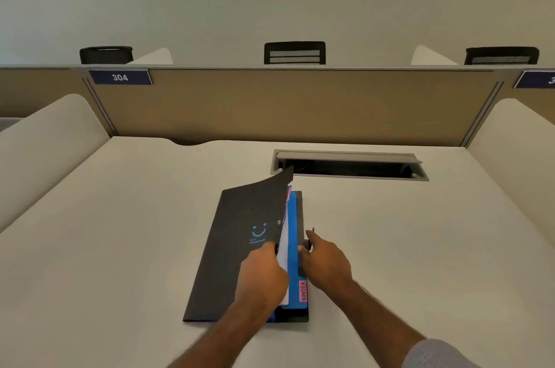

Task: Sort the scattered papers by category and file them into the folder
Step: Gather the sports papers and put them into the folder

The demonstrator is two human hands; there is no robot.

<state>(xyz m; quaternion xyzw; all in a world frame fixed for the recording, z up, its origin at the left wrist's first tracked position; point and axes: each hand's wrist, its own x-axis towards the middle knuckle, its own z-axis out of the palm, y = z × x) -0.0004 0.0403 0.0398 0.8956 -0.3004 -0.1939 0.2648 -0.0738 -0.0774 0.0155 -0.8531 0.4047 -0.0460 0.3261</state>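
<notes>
your left hand (264,271) fingers clamp the folder (240,247) cover's right edge, mid-table; your right hand (326,259) pinches its clasp. the cover looks thin and floppy, the papers (283,250) light and slippery, so hold near the edge.

Desk (120,217): pale, broad surface.
Cable hatch (350,165): grey lid raised, dark recess beneath.
Partition (300,106): tan panel behind desk.
Number plate (120,77): navy, reads "304".
Chairs: black mesh backs (295,52) beyond partition.
Side dividers (51,139): cream, rounded.
</notes>
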